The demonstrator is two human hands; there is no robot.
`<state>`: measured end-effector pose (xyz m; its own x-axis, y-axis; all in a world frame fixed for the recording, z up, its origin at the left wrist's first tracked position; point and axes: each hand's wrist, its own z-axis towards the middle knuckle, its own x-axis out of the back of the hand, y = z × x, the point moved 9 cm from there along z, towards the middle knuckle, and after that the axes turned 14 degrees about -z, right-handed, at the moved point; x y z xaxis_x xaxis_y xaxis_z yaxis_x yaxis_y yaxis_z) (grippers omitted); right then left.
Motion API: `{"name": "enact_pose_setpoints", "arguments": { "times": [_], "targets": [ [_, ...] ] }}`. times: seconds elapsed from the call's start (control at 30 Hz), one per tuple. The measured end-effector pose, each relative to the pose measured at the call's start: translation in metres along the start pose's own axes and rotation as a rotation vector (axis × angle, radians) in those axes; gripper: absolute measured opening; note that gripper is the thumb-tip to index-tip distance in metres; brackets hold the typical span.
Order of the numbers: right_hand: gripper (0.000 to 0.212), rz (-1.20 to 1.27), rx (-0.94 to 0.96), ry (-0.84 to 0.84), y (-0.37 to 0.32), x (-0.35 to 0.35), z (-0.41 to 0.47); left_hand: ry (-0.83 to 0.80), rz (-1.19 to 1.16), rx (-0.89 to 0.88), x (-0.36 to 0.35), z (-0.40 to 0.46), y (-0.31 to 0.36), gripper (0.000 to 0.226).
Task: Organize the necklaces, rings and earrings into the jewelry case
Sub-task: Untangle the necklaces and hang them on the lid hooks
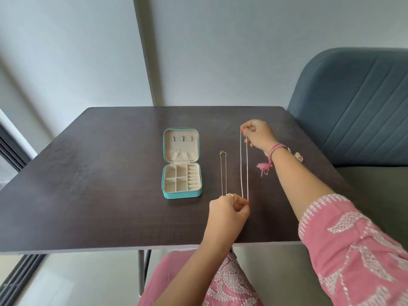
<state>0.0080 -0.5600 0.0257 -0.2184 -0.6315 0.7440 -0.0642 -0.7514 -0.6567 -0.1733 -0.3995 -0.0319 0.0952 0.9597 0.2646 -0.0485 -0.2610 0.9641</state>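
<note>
A teal jewelry case (181,195) lies open on the dark table (99,184), its cream lid flat behind it and its compartments showing nothing inside. A long silver necklace (241,166) is stretched taut between my hands. My right hand (258,134) pinches its far end. My left hand (228,209) pinches its near end. A thinner gold necklace (221,173) lies straight on the table between the case and the silver one, its near end by my left hand.
A small pale piece of jewelry (298,156) lies on the table behind my right wrist, partly hidden. A blue-grey sofa (353,107) stands against the table's right side. A wall lies beyond the far edge.
</note>
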Motion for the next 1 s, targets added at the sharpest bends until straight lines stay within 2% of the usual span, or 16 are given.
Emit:
{"name": "enact_pose_setpoints", "arguments": {
  "times": [0.2, 0.4, 1.0],
  "targets": [
    [0.013, -0.17, -0.005, -0.089, 0.017, -0.037, -0.001, -0.035, 0.156, 0.013, -0.013, 0.002, -0.005, 0.017],
    [0.01, -0.301, 0.003, -0.112, 0.025, -0.044, -0.001, -0.071, 0.28, 0.0, -0.022, 0.004, -0.005, 0.021],
    [0.016, -0.294, -0.005, -0.105, 0.029, -0.044, -0.003, -0.044, 0.335, -0.09, -0.025, -0.006, 0.002, 0.022]
  ]
}}
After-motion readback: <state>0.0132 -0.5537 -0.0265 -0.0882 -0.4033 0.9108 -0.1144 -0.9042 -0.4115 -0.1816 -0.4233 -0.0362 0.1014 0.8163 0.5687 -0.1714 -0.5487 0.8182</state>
